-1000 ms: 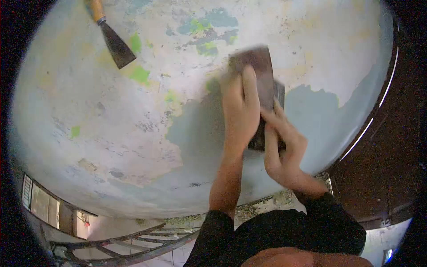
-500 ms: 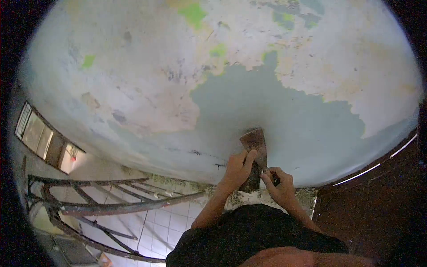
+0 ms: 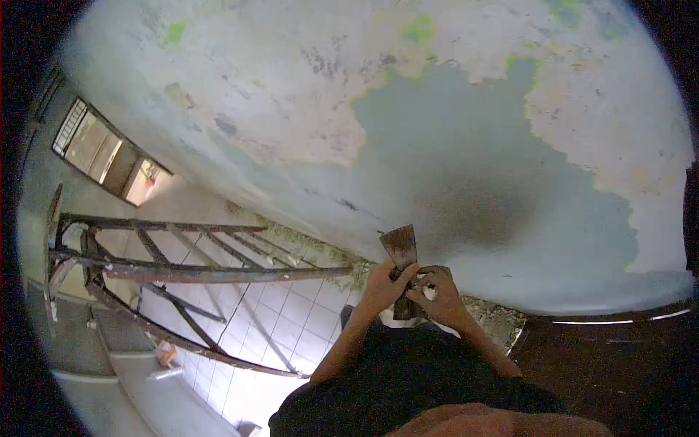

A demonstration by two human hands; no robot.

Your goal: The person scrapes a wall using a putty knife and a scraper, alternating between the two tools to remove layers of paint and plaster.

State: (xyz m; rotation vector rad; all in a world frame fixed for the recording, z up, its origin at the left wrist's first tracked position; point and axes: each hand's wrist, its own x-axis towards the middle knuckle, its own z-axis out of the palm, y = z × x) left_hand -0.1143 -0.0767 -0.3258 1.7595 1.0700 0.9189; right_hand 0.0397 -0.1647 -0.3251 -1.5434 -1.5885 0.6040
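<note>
A rusty, flat paint scraper (image 3: pixel 400 243) points away from me, its wide blade up and its dark handle running down between my hands. My left hand (image 3: pixel 382 288) is closed around the scraper's neck and handle, thumb on top. On the other side, my right hand (image 3: pixel 442 300) is closed, its bent fingers and thumb pinched against the handle. Part of the handle is hidden by the fingers. Just beyond the blade is a wall with a blue-grey patch (image 3: pixel 437 131) surrounded by flaking whitish paint (image 3: pixel 291 95).
A dark, paint-spotted ladder (image 3: pixel 218 274) lies across the view at left above the white tiled floor (image 3: pixel 277 309). Crumbled debris (image 3: pixel 335 251) lines the wall's foot. A brown panel (image 3: pixel 604 357) is at right, and a window opening (image 3: pixel 91 142) at far left.
My view has swung left, so the wall patch appears further right. The scraper is lower in view and apart from the wall's middle. My right hand has come closer to my left.
</note>
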